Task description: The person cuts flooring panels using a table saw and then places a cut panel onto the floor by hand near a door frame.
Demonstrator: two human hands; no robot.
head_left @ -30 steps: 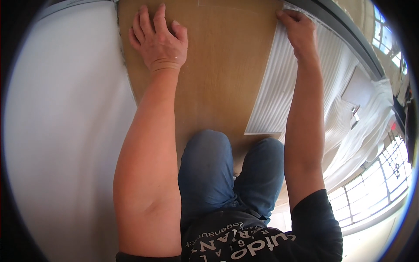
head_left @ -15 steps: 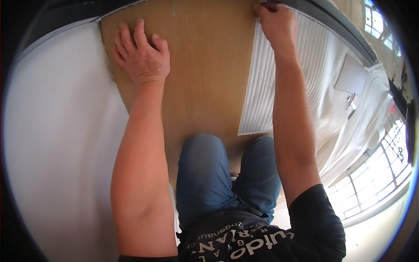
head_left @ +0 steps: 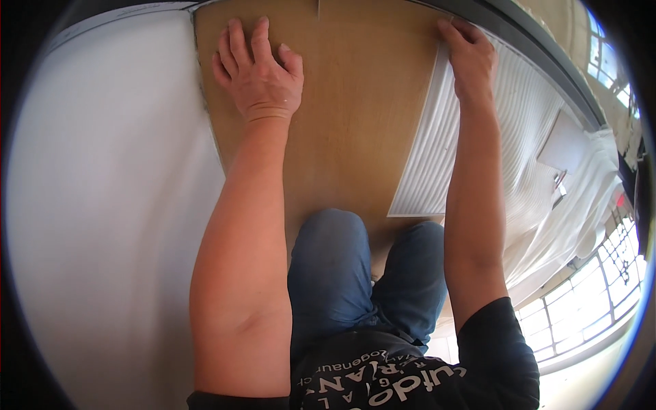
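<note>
The wood-tone plank [head_left: 355,137] is seen lying flat beyond the knees [head_left: 335,232], long axis running away from the person, the left hand [head_left: 260,75] pressed open on its far part, the right hand [head_left: 468,58] curled over its far right edge beside ribbed white underlay [head_left: 437,157].

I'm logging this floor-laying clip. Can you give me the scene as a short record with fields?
Left hand: pressed flat, fingers spread, on the tan wood-look floor plank
Right hand: fingers at the far edge of the white ribbed underlay sheet
Left of plank: smooth white floor surface
Posture: kneeling, blue-jeaned knees on the plank
</note>
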